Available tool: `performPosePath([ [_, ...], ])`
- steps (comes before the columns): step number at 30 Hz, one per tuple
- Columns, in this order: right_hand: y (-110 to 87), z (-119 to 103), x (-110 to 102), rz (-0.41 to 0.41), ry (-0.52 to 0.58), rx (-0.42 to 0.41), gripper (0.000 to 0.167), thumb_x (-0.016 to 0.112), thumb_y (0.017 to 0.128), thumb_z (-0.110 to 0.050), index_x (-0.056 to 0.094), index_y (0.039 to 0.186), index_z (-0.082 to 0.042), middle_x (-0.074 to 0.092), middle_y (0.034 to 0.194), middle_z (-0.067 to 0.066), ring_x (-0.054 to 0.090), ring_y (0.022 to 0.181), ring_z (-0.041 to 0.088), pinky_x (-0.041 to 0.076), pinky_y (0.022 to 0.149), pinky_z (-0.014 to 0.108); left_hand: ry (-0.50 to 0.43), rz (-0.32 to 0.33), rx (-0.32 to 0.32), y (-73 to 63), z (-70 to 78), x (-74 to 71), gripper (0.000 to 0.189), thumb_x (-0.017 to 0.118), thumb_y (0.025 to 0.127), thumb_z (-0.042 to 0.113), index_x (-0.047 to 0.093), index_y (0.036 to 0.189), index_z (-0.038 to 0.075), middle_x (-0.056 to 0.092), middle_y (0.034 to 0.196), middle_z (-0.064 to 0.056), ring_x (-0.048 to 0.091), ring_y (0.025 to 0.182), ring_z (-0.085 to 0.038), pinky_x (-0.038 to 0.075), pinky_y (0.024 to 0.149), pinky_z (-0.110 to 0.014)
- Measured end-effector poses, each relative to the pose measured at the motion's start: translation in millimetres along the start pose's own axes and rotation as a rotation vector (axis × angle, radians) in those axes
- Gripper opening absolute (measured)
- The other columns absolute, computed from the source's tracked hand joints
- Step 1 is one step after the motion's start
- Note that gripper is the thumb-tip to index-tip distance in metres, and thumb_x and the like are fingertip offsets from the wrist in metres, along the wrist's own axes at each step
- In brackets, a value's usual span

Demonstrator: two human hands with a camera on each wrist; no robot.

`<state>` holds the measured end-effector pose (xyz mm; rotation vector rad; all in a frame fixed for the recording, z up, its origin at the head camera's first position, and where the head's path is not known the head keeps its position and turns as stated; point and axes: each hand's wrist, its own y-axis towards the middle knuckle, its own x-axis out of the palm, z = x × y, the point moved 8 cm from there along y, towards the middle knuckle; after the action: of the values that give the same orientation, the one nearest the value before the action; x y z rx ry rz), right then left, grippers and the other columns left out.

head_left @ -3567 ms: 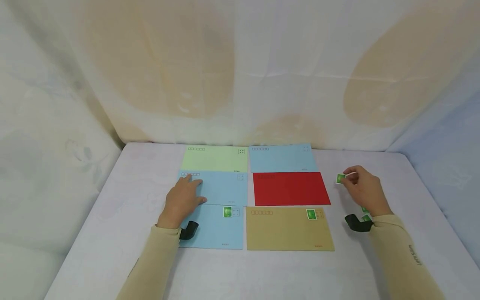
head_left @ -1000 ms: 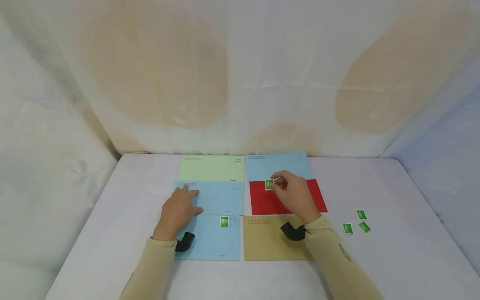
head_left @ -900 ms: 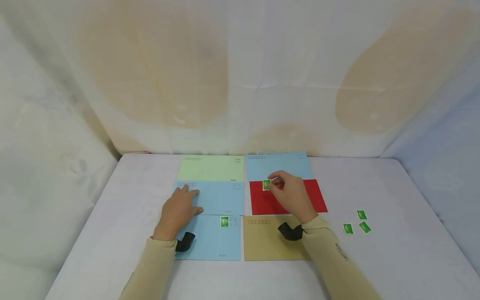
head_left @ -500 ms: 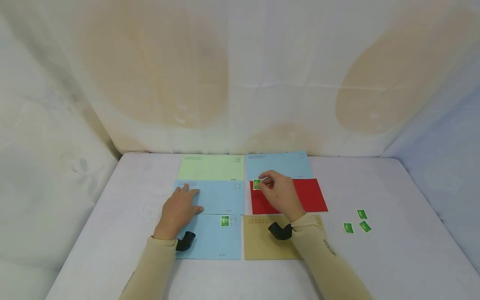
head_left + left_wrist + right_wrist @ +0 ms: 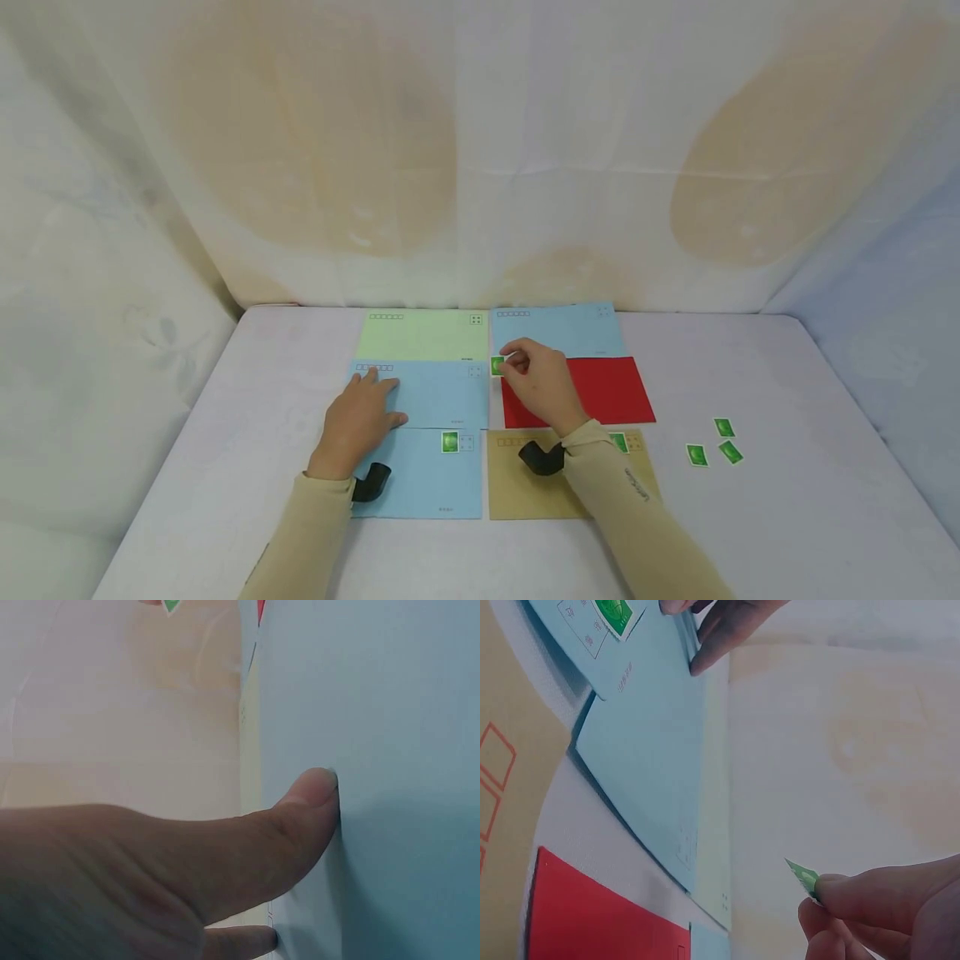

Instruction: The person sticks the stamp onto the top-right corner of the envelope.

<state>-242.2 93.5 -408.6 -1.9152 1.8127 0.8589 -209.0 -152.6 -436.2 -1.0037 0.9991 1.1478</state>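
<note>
My right hand pinches a small green postage stamp between thumb and fingertips. In the head view the stamp overlaps the gap between the red envelope and the middle-left blue envelope. The right wrist view shows the stamp tilted, raised above the envelopes. With fingers spread, my left hand rests on the left part of that blue envelope; its thumb touches the paper. A printed stamp box sits in this envelope's upper right corner.
A front blue envelope bears a stamp. The tan envelope has another stamp, partly behind my right sleeve. Pale green and blue envelopes lie at the back. Three loose stamps lie at right.
My right hand has carried the stamp from the table's right side leftward across the red envelope, past its left edge. My left hand stays on the blue envelope.
</note>
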Motion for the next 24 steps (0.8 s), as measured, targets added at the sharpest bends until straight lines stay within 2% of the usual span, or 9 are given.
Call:
performPosePath([
  [7,5.2,-3,11,-0.010,0.029,0.008,0.022,0.073,0.092,-0.014,0.072,0.112,-0.006,0.072,0.093,0.005,0.062,0.077,0.019,0.057,0.066,0.029,0.007,0.005,0.005,-0.8,1.3,-2.0,0.060,0.083,0.083,0.027,0.063,0.133,0.000,0.045,0.145,-0.034,0.041,0.135,-0.054,0.040,0.107,-0.061],
  [24,16.8,-4,35,-0.022,0.088,0.018,0.018,0.073,0.091,-0.014,0.073,0.108,-0.006,0.072,0.092,0.005,0.066,0.081,0.019,0.059,0.074,0.031,-0.007,0.014,0.018,-1.9,1.5,-3.5,0.061,0.084,0.082,0.028,0.064,0.133,0.000,0.046,0.145,-0.034,0.041,0.135,-0.055,0.040,0.106,-0.061],
])
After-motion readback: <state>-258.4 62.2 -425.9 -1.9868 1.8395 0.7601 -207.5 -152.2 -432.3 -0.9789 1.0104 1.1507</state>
